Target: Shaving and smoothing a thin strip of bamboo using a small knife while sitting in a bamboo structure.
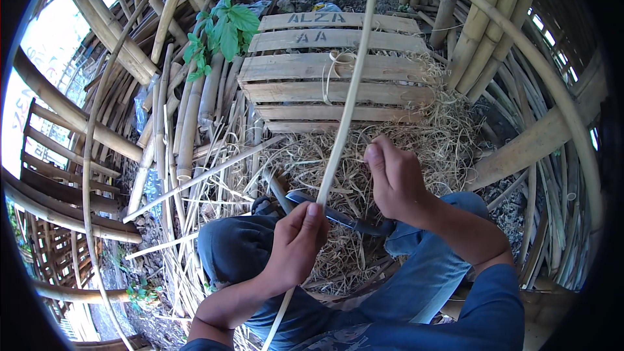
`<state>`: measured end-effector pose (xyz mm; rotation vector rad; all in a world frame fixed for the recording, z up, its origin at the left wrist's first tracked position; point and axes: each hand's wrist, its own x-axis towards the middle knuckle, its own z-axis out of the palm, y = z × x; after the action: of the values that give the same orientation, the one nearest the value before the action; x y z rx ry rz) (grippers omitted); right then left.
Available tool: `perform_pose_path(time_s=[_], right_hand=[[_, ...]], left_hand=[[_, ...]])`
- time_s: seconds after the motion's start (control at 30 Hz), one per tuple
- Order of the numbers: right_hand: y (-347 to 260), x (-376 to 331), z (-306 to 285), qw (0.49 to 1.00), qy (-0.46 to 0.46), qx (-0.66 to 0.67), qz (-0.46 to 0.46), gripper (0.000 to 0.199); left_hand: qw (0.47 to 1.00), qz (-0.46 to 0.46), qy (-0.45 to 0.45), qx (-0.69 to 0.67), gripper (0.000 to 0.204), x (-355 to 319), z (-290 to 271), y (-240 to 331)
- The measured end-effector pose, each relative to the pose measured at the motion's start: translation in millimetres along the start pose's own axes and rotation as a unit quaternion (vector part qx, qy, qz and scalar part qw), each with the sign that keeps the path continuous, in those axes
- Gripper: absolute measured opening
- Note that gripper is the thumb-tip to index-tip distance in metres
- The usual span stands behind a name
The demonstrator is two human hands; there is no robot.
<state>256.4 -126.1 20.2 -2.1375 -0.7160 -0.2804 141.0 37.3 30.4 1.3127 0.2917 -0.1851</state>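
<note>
My left hand (299, 242) is closed round a long, pale bamboo strip (348, 105). The strip slants from the bottom edge up past the top of the view. To its right, my right hand (398, 181) is raised with thumb and fingers pinched together, apart from the strip. A thin sliver seems to show by those fingertips, too fine to be sure of. Below and between the hands lies a long, dark bladed tool (338, 217), partly hidden by the left hand. Its dark end lies near my right knee.
A slatted wooden crate (335, 65) stands ahead, with a curled shaving hanging on it. Shavings (416, 146) cover the ground before it. Bamboo poles (190, 123) and a leafy green plant (229, 32) are at left. Thick bamboo poles (491, 16) stand at right.
</note>
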Motion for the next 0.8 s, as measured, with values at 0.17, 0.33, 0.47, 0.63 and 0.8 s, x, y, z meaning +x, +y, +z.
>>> perform_pose_path(time_s=[0.17,0.33,0.47,0.63,0.8], right_hand=[[-12.7,-6.1,0.8,0.996,-0.052,-0.011,-0.068,0.022],[-11.0,0.7,-2.6,0.995,-0.042,-0.064,-0.071,0.022],[-9.2,0.1,-3.2,0.992,-0.041,-0.093,-0.077,0.021],[-12.2,-2.1,-2.4,0.99,-0.036,-0.102,-0.095,0.021],[-8.8,0.8,-2.7,0.986,-0.035,-0.12,-0.11,0.021]], left_hand=[[0.994,0.063,0.047,0.081,0.033,6.1,3.2,-6.3],[0.978,0.091,0.078,0.168,0.031,1.2,10.9,-2.7],[0.979,0.074,0.072,0.177,0.032,0.3,11.6,-2.6],[0.985,0.055,0.064,0.151,0.033,-0.6,12.1,-3.9],[0.981,0.072,0.069,0.165,0.035,-1.8,13.0,-3.6]])
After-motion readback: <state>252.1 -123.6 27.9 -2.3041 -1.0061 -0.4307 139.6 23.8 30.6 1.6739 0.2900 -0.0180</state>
